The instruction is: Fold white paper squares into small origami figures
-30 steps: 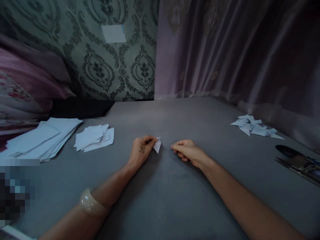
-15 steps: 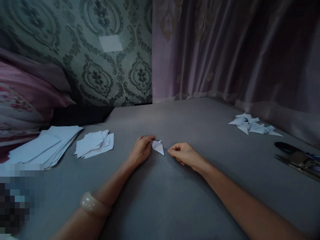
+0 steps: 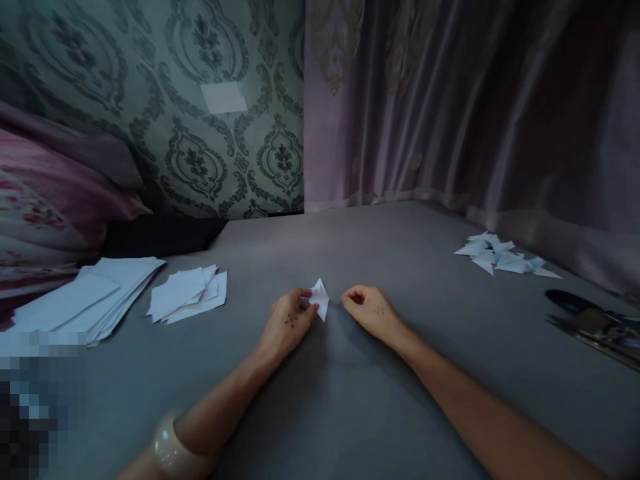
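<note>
Turned since the earlier frame and now pinched at its left side between thumb and fingers of the left hand: small folded white paper, over the table between the 2 hands. Just beside it, with fingers drawn together and nothing visible between: right hand. Probably best to pinch lightly, keeping the creases aligned and the tips uncrushed.

Left to right: sheets | slips | left hand | folded paper | right hand | paper figures | table beneath
</note>
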### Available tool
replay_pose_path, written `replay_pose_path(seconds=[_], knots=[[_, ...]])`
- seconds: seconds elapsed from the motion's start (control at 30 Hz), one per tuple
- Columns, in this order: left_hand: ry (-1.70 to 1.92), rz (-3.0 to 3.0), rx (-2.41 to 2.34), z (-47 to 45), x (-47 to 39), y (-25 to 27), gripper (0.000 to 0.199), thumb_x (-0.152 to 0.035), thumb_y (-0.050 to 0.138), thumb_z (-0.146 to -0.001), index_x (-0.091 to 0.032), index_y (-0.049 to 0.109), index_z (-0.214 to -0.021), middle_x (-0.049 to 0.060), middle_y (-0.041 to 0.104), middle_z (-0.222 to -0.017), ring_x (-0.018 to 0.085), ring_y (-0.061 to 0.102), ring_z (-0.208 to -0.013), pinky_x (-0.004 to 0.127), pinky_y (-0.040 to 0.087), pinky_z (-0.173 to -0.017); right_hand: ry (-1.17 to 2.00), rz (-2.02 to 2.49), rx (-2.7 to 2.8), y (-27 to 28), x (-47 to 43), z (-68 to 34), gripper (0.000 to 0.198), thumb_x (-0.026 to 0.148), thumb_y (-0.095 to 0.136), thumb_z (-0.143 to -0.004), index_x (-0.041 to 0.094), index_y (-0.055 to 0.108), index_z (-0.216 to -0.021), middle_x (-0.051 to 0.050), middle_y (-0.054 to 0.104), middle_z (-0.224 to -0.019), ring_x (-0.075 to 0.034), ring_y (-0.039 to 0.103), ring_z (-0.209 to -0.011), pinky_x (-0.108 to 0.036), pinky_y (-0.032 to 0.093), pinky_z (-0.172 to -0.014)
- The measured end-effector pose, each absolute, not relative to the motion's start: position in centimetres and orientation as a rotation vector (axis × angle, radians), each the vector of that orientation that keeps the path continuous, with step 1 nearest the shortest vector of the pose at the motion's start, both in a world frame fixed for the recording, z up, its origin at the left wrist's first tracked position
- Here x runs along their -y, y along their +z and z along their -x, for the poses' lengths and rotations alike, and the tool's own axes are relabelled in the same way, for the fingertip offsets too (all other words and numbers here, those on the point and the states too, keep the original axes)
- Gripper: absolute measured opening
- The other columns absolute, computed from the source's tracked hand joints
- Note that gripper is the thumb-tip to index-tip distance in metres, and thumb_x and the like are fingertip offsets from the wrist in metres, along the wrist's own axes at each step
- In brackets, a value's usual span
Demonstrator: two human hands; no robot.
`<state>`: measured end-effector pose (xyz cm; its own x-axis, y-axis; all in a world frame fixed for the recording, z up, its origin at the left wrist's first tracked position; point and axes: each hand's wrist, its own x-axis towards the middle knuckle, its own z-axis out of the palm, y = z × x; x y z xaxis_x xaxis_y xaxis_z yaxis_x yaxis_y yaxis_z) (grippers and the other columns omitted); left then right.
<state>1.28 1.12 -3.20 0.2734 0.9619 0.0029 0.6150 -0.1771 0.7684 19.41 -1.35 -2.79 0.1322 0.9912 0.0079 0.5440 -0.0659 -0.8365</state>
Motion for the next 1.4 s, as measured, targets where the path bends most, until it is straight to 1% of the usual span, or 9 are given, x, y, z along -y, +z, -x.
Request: replay_pose_path(seconds=[0.13,0.3,0.47,0.63,0.93,1.03,1.17,1.3,1.4], knots=[[0.748,-1.77,-1.442,-1.4,-1.4,-3.7,0.031,-0.032,0.056,-0.077,-0.013,0.054,-0.102,0.003,0.067,-0.071,0.016,0.06,-0.063,0.028,0.043,-0.06,0.611,1.639,1.6,-3.5,0.7,-19.4,0.014,0.021,0.055,-0.077,0.017,0.066,-0.084,-0.003,0.067,-0.074,-0.013,0.059,-0.066,-0.024,0.043,-0.064],[0.907,-1.985,-1.445,-1.3,-2.5,-3.6,0.029,-0.027,0.062,-0.072,-0.016,0.058,-0.098,0.004,0.062,-0.086,0.016,0.055,-0.073,0.029,0.044,-0.068,0.582,1.584,1.68,-3.8,0.1,-18.6,0.018,0.02,0.056,-0.078,0.019,0.065,-0.093,-0.003,0.067,-0.082,-0.014,0.06,-0.074,-0.025,0.044,-0.069],[0.861,-2.014,-1.312,-1.6,-3.8,-4.3,0.021,-0.027,0.059,-0.075,-0.016,0.063,-0.092,0.002,0.063,-0.077,0.015,0.056,-0.071,0.026,0.042,-0.065,0.593,1.559,1.715,-4.1,-0.2,-17.9,0.015,0.02,0.055,-0.079,0.02,0.066,-0.09,-0.001,0.067,-0.077,-0.013,0.059,-0.069,-0.024,0.042,-0.066],[0.834,-1.968,-1.265,-1.8,-3.8,-4.6,0.019,-0.029,0.057,-0.076,-0.015,0.067,-0.085,0.002,0.064,-0.07,0.014,0.057,-0.066,0.023,0.04,-0.06,0.561,1.557,1.755,-4.5,-0.3,-17.8,0.015,0.019,0.054,-0.08,0.02,0.065,-0.089,-0.002,0.067,-0.081,-0.014,0.059,-0.072,-0.024,0.041,-0.067],[0.819,-2.028,-1.166,-1.8,-3.1,-4.6,0.02,-0.032,0.056,-0.079,-0.016,0.069,-0.084,0.001,0.064,-0.07,0.013,0.056,-0.065,0.022,0.04,-0.059,0.583,1.558,1.731,-3.8,0.3,-17.6,0.013,0.016,0.054,-0.074,0.019,0.065,-0.082,-0.001,0.065,-0.073,-0.013,0.057,-0.068,-0.023,0.04,-0.064],[0.84,-2.102,-1.184,-1.9,-2.9,-4.6,0.016,-0.028,0.058,-0.08,-0.018,0.069,-0.082,0.001,0.065,-0.073,0.014,0.058,-0.068,0.023,0.041,-0.062,0.649,1.573,1.701,-3.3,0.5,-17.4,0.014,0.024,0.053,-0.078,0.018,0.066,-0.077,-0.002,0.066,-0.072,-0.014,0.058,-0.068,-0.023,0.04,-0.064],[0.848,-2.182,-1.195,-2.0,-2.6,-4.3,0.013,-0.026,0.058,-0.081,-0.018,0.069,-0.083,0.003,0.067,-0.077,0.016,0.059,-0.074,0.025,0.042,-0.067,0.674,1.666,1.668,-2.7,0.4,-17.2,0.029,0.037,0.05,-0.082,0.017,0.065,-0.067,-0.003,0.064,-0.065,-0.014,0.057,-0.065,-0.024,0.037,-0.06],[0.845,-2.198,-1.169,-2.0,-2.6,-4.4,0.011,-0.024,0.06,-0.081,-0.018,0.07,-0.084,0.004,0.068,-0.08,0.016,0.06,-0.077,0.026,0.043,-0.069,0.698,1.733,1.66,-2.3,0.1,-17.3,0.022,0.027,0.052,-0.077,0.017,0.063,-0.061,0.0,0.057,-0.056,-0.013,0.053,-0.06,-0.022,0.033,-0.054],[0.861,-2.184,-1.144,-2.0,-2.7,-4.7,0.012,-0.024,0.061,-0.08,-0.019,0.07,-0.086,0.004,0.067,-0.079,0.016,0.059,-0.074,0.025,0.044,-0.068,0.842,1.754,1.591,-2.0,0.0,-17.4,0.017,0.024,0.054,-0.074,0.017,0.062,-0.061,0.002,0.05,-0.051,-0.01,0.047,-0.051,-0.021,0.03,-0.047]])
